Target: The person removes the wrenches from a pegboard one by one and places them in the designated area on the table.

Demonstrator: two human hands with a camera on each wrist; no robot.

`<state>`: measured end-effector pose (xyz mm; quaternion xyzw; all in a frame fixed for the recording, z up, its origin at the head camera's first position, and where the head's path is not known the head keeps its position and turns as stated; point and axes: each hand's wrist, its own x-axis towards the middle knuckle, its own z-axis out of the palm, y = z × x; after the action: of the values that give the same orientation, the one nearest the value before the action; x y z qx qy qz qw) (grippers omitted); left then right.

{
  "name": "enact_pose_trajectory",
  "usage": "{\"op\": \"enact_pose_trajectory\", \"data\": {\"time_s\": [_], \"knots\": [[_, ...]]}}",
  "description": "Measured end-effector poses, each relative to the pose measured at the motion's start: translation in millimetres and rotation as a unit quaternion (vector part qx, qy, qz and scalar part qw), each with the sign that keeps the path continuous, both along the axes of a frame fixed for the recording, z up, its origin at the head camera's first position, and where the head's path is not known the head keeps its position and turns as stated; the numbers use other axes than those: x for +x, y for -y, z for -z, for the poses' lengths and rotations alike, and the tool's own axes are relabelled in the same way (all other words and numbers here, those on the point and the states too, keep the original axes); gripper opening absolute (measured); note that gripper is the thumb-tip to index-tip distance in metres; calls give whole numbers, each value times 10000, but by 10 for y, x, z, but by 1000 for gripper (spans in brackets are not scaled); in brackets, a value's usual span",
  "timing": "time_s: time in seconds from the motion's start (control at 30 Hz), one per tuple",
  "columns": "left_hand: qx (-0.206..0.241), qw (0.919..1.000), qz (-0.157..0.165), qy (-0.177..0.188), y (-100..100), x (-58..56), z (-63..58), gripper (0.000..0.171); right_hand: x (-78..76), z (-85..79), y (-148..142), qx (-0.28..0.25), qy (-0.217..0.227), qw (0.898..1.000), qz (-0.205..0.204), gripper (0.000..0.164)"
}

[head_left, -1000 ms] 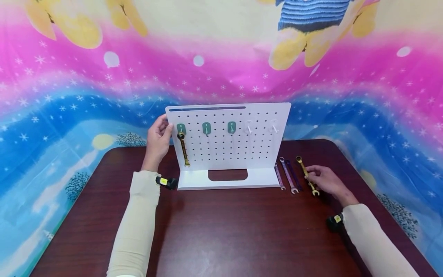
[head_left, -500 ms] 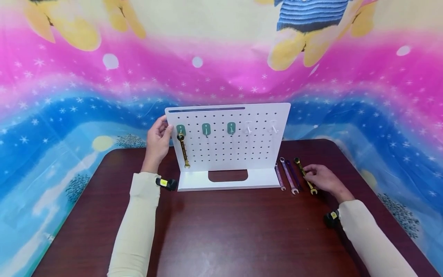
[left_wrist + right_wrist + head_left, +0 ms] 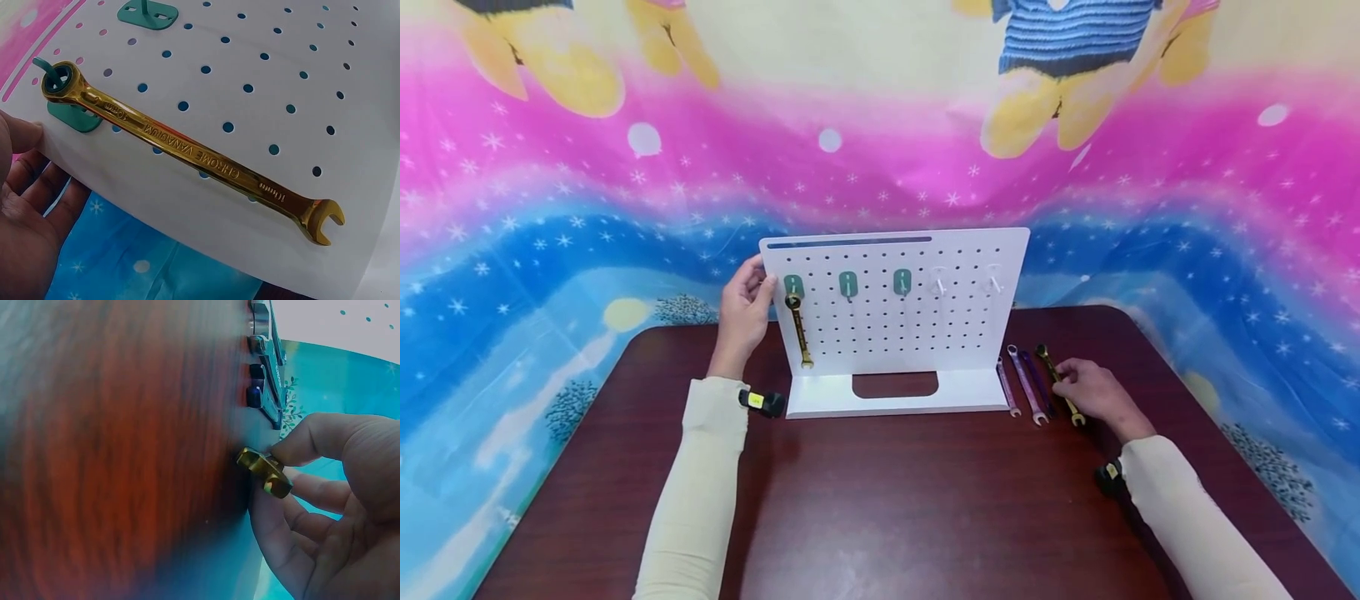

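Note:
My left hand (image 3: 745, 312) pinches the left edge of a white pegboard (image 3: 880, 350), thumb on the front and fingers behind it. A gold combination wrench (image 3: 187, 150) hangs by its ring end from the leftmost green hook (image 3: 75, 117), its jaw end down. Over at the right, my right hand (image 3: 1097, 390) pinches a second gold wrench (image 3: 265, 469) between thumb and fingers, its open end facing the wrist camera. This wrench slants close over the table, to the right of a pink wrench (image 3: 1008, 387), a pinkish-purple wrench (image 3: 1027, 385) and a dark purple wrench (image 3: 1039, 383).
Two more green hooks, a middle one (image 3: 848, 284) and a right one (image 3: 903, 282), carry nothing. Beyond them sit two transparent hooks (image 3: 939, 282). The board's flat base (image 3: 820, 398) stands on a dark reddish table (image 3: 880, 500). A patterned cloth (image 3: 880, 167) hangs behind.
My right hand has shifted slightly left with the gold wrench, bringing it nearer the purple ones. The left hand keeps its hold on the pegboard edge.

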<state>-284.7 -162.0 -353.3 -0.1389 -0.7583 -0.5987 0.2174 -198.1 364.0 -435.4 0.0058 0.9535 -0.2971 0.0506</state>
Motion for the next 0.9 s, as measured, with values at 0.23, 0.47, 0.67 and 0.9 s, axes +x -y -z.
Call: {"op": "enact_pose_trajectory", "data": {"time_s": [0.23, 0.47, 0.67, 0.9], "knots": [[25, 9999, 72, -114, 9, 7, 9, 37, -36, 16, 1, 162, 51, 9999, 10, 42], [13, 9999, 92, -54, -68, 218, -194, 35, -42, 15, 13, 354, -18, 9993, -105, 42], [-10, 10000, 51, -24, -59, 231, -197, 35, -38, -6, 44, 564, -2, 9984, -56, 40], [1, 10000, 90, 0, -63, 221, -205, 36, -44, -28, 52, 811, 50, 9967, 74, 43]]}}
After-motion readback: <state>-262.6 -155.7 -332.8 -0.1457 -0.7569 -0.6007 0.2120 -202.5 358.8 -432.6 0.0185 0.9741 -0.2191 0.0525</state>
